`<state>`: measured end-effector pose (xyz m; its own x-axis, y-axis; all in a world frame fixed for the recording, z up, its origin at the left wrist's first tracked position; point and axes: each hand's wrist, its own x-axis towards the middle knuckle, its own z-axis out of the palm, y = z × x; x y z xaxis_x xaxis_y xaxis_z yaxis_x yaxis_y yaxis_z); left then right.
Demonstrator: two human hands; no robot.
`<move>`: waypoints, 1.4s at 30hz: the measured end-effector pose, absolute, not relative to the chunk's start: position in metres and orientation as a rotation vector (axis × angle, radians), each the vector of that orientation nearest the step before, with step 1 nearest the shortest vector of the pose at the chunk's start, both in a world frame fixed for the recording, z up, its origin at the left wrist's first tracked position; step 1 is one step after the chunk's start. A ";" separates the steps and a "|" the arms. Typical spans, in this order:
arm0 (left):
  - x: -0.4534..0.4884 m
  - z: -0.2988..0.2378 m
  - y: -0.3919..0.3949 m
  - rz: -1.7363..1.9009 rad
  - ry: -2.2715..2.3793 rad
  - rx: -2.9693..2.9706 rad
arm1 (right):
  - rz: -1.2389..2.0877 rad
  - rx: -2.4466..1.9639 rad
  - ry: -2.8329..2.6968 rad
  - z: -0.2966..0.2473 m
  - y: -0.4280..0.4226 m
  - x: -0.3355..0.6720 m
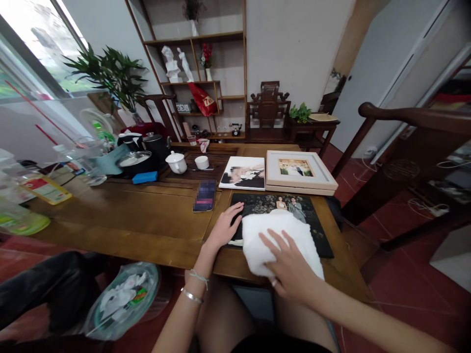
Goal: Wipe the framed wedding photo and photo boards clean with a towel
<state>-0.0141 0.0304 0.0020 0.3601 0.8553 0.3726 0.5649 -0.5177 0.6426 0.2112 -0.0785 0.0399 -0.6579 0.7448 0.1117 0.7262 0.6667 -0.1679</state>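
Observation:
A dark photo panel (316, 230) showing a couple in wedding clothes lies flat near the table's front edge. My left hand (225, 226) rests at its left edge, fingers stretched out and holding nothing. Over the front middle of the panel is a folded white towel (257, 230), which hides part of the picture. My right hand (289, 262) presses on the towel from above and holds it, with its fingers spread. Beyond the panel are a white photo print (241, 179) and a light-framed wedding photo (272, 171), the latter on top of another frame.
A phone (204, 196) lies left of the panel. Farther back are a white teapot (176, 163), a white cup (201, 162) and a blue block (144, 177). Bottles (47, 189) crowd the left end. A lined trash bin (150, 279) stands below; a wooden chair (408, 162) is at right.

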 end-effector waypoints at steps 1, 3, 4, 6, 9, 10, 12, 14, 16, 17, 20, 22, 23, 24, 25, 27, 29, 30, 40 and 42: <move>-0.014 0.002 0.031 0.972 1.233 2.223 | 0.186 -1.134 -2.726 0.039 -0.083 0.214; -0.014 0.003 0.030 0.963 1.232 2.226 | 0.163 -1.079 -2.707 0.036 -0.079 0.227; -0.014 0.003 0.030 0.959 1.234 2.225 | 0.120 -1.096 -2.675 0.035 -0.072 0.237; -0.014 0.004 0.029 0.957 1.237 2.224 | 0.011 -1.177 -2.603 0.034 -0.050 0.259; -0.014 0.004 0.028 0.968 1.237 2.227 | -0.095 -1.311 -2.555 0.037 -0.008 0.285; -0.014 0.005 0.028 0.968 1.240 2.229 | -0.105 -1.341 -2.556 0.039 0.005 0.290; -0.014 0.004 0.028 0.962 1.248 2.231 | -0.113 -1.381 -2.556 0.042 0.025 0.289; -0.014 0.003 0.029 0.952 1.253 2.230 | -0.121 -1.404 -2.543 0.043 0.037 0.279; -0.015 0.001 0.030 0.944 1.255 2.230 | -0.129 -1.421 -2.522 0.042 0.037 0.263; -0.015 0.000 0.030 0.940 1.254 2.230 | -0.127 -1.426 -2.517 0.042 0.032 0.255; -0.016 -0.002 0.031 0.933 1.262 2.228 | -0.046 -1.372 -2.557 0.040 -0.003 0.237; -0.016 -0.002 0.031 0.930 1.265 2.230 | 0.057 -1.274 -2.611 0.038 -0.037 0.232; -0.016 -0.001 0.031 0.931 1.263 2.233 | 0.098 -1.219 -2.629 0.037 -0.054 0.232; -0.015 -0.001 0.031 0.931 1.258 2.237 | 0.131 -1.155 -2.649 0.036 -0.068 0.234; -0.015 -0.001 0.031 0.932 1.252 2.240 | 0.148 -1.102 -2.658 0.035 -0.079 0.238; -0.015 0.000 0.031 0.933 1.248 2.240 | 0.135 -1.056 -2.652 0.034 -0.086 0.251; -0.015 0.000 0.030 0.934 1.251 2.238 | 0.066 -1.113 -2.610 0.033 -0.075 0.270; -0.015 0.000 0.030 0.933 1.252 2.238 | 0.021 -1.172 -2.583 0.033 -0.064 0.280; -0.016 0.000 0.031 0.924 1.240 2.258 | -0.088 -1.518 -2.484 0.047 0.024 0.267; -0.016 0.000 0.031 0.916 1.248 2.261 | -0.034 -1.458 -2.519 0.047 0.008 0.244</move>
